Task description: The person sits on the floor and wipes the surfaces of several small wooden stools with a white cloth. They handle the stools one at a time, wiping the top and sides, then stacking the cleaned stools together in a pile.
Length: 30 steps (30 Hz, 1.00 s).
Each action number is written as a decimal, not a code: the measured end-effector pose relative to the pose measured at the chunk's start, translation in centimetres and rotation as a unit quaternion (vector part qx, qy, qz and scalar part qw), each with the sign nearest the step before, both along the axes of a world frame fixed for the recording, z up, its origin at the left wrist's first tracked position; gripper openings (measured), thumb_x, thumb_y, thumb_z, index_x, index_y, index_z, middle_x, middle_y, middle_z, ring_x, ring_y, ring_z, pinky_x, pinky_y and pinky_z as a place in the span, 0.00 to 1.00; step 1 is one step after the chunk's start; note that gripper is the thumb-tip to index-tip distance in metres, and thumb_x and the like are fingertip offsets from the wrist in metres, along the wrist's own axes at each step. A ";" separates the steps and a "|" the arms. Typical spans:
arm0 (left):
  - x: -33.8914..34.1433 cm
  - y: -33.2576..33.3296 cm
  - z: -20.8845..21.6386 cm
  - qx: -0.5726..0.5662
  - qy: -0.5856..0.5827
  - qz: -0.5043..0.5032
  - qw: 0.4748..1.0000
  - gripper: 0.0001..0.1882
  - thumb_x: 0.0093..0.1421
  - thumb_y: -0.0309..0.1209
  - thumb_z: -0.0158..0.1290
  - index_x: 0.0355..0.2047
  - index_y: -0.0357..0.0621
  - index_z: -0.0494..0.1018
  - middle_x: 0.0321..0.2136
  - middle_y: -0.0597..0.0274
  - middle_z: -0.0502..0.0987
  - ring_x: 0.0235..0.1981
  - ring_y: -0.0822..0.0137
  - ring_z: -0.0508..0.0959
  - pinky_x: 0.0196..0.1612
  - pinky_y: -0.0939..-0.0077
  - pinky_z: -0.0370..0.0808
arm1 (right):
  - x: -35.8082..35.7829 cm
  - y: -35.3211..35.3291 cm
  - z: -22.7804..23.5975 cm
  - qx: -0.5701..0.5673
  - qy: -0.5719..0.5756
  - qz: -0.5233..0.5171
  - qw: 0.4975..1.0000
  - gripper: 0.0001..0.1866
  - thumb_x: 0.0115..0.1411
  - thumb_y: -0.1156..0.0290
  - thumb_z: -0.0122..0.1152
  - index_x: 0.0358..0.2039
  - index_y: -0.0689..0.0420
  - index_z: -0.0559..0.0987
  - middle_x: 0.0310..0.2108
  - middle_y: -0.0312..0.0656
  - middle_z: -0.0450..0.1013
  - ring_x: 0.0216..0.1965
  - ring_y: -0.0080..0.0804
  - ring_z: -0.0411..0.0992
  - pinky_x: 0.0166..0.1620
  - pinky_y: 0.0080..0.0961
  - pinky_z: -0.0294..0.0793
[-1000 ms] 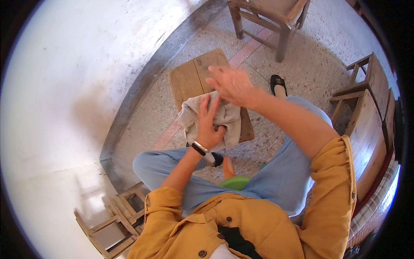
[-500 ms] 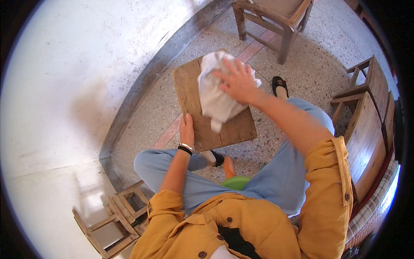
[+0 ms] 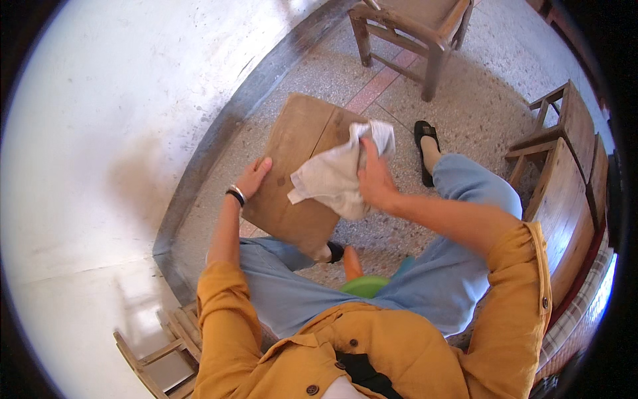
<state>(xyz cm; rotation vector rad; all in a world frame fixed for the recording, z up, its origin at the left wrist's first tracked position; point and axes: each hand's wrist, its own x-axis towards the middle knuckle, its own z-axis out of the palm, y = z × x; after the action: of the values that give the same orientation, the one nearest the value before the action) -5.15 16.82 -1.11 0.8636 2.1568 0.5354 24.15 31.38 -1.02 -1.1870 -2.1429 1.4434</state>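
Note:
A brown, four-sided wooden top [image 3: 292, 136] with a seam along its middle lies before my knees; whatever is under it is hidden. My left hand [image 3: 251, 179] is wrapped over its left edge, thumb on the upper face and the other fingers out of sight. In my right hand [image 3: 377, 176] is a crumpled white cloth [image 3: 329, 178], pressed against the top's right edge. Part of the cloth spreads across the surface toward the left, and another part bunches up beyond my fingers.
A wooden chair [image 3: 399, 32] stands at the far side. More wooden chairs [image 3: 565, 193] are at the right, and another wooden frame [image 3: 159, 359] is at the lower left by the white wall [image 3: 86, 166]. Under me is something green [image 3: 364, 286], on the speckled floor [image 3: 478, 86].
The wooden top has turned and tilted. My left hand has gone farther up and left along its edge. My right hand, flat on the cloth before, now grips it at the right edge.

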 end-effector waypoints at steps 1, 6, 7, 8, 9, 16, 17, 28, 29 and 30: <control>-0.9 1.0 0.7 -0.020 0.016 -0.025 0.999 0.40 0.58 0.62 0.39 0.50 0.33 0.68 0.44 0.46 0.74 0.47 0.59 0.73 0.51 0.67 0.67 | 0.5 -0.3 0.1 -0.014 -0.001 0.026 1.000 0.34 0.56 0.77 0.49 0.62 0.53 0.49 0.44 0.66 0.64 0.47 0.64 0.64 0.50 0.47 0.63; -2.6 5.7 2.1 -0.087 0.064 -0.100 0.989 0.43 0.56 0.67 0.35 0.54 0.39 0.67 0.48 0.46 0.72 0.50 0.56 0.72 0.54 0.63 0.64 | 1.1 1.2 6.2 -0.011 -0.100 0.210 0.972 0.33 0.56 0.76 0.48 0.62 0.61 0.49 0.40 0.61 0.69 0.43 0.58 0.68 0.47 0.46 0.65; -2.1 6.8 2.7 -0.091 0.064 -0.107 0.988 0.43 0.56 0.67 0.35 0.54 0.40 0.66 0.49 0.46 0.72 0.51 0.55 0.71 0.55 0.63 0.63 | 0.8 1.5 8.2 0.066 -0.118 0.203 0.970 0.33 0.56 0.75 0.49 0.61 0.61 0.51 0.40 0.59 0.69 0.42 0.56 0.69 0.46 0.45 0.66; -1.9 7.6 3.3 -0.095 0.068 -0.113 0.987 0.43 0.56 0.66 0.35 0.55 0.41 0.66 0.50 0.47 0.71 0.52 0.54 0.71 0.55 0.62 0.63 | 0.7 1.9 9.4 0.143 -0.132 0.196 0.961 0.33 0.56 0.74 0.51 0.61 0.60 0.52 0.40 0.57 0.69 0.41 0.54 0.70 0.45 0.44 0.67; -2.2 8.2 2.6 -0.106 0.093 -0.112 0.984 0.42 0.57 0.66 0.35 0.54 0.42 0.67 0.48 0.48 0.73 0.51 0.54 0.72 0.54 0.63 0.65 | 0.6 2.5 9.8 0.233 -0.118 0.196 0.945 0.32 0.56 0.73 0.52 0.61 0.59 0.54 0.41 0.54 0.70 0.42 0.51 0.70 0.44 0.43 0.67; 3.7 11.7 1.2 0.020 0.278 -0.022 0.960 0.28 0.62 0.55 0.37 0.38 0.43 0.74 0.35 0.47 0.78 0.41 0.47 0.75 0.43 0.57 0.70 | -3.5 4.0 3.6 0.503 -0.122 0.223 0.826 0.28 0.57 0.63 0.53 0.58 0.51 0.61 0.54 0.44 0.62 0.54 0.46 0.61 0.51 0.52 0.61; 4.7 12.2 0.3 0.056 0.341 -0.030 0.938 0.21 0.64 0.48 0.38 0.31 0.44 0.71 0.30 0.52 0.77 0.37 0.49 0.75 0.40 0.55 0.68 | -3.8 4.1 2.4 0.523 -0.103 0.210 0.820 0.27 0.58 0.62 0.53 0.58 0.50 0.61 0.56 0.44 0.60 0.57 0.47 0.58 0.53 0.55 0.59; 2.5 10.0 -3.4 0.120 0.432 0.027 0.893 0.19 0.61 0.40 0.41 0.48 0.43 0.66 0.41 0.52 0.73 0.45 0.54 0.70 0.50 0.58 0.62 | -13.9 10.4 -0.6 0.308 -0.172 0.075 0.933 0.24 0.62 0.60 0.46 0.58 0.54 0.63 0.56 0.49 0.62 0.57 0.49 0.59 0.55 0.51 0.61; 2.2 9.8 -3.5 0.107 0.415 0.032 0.903 0.21 0.61 0.40 0.40 0.51 0.43 0.65 0.42 0.51 0.72 0.46 0.53 0.70 0.51 0.58 0.61 | -14.8 11.6 -0.7 0.200 -0.164 0.097 0.961 0.25 0.62 0.59 0.47 0.57 0.55 0.63 0.53 0.51 0.64 0.55 0.50 0.62 0.54 0.48 0.63; 2.3 9.9 -3.5 0.115 0.416 0.037 0.901 0.21 0.61 0.40 0.40 0.51 0.43 0.65 0.42 0.51 0.72 0.46 0.53 0.70 0.51 0.58 0.61 | -15.0 12.6 -0.8 0.091 -0.157 0.115 0.977 0.25 0.62 0.59 0.47 0.57 0.56 0.63 0.51 0.53 0.67 0.52 0.51 0.65 0.53 0.46 0.65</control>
<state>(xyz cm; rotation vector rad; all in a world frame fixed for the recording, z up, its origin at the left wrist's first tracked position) -2.85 26.71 -4.64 1.3152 2.9461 0.5173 9.14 44.00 -1.78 -1.1961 -2.6387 1.1719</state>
